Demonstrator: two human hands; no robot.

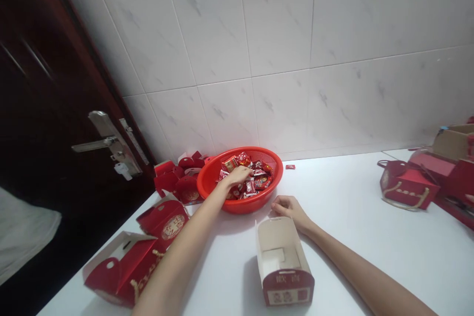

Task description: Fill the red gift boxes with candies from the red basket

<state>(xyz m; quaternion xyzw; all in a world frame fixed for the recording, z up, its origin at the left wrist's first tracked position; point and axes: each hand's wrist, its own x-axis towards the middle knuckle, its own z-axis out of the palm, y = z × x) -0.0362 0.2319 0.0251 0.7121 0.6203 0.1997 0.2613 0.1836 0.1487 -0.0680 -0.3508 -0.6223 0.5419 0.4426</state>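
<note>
My left hand (239,176) reaches into a red plastic basket (202,185) of small wrapped candies (251,187), mostly red and gold. Its fingers are drawn together among the wrappers, and what they hold, if anything, is hidden. Just right of the basket, my right hand (291,209) rests on the table with loosely curled fingers and nothing visible in them. In front of it stands an open red gift box (288,281) with a pale inside; no candy shows in the part I can see.
Red gift boxes with rope handles (124,269) line the left table edge, and more red boxes (185,180) crowd behind them. One closed box (407,185) stands at right beside a pile of cartons (454,143). A small red packet (291,167) lies near the tiled wall.
</note>
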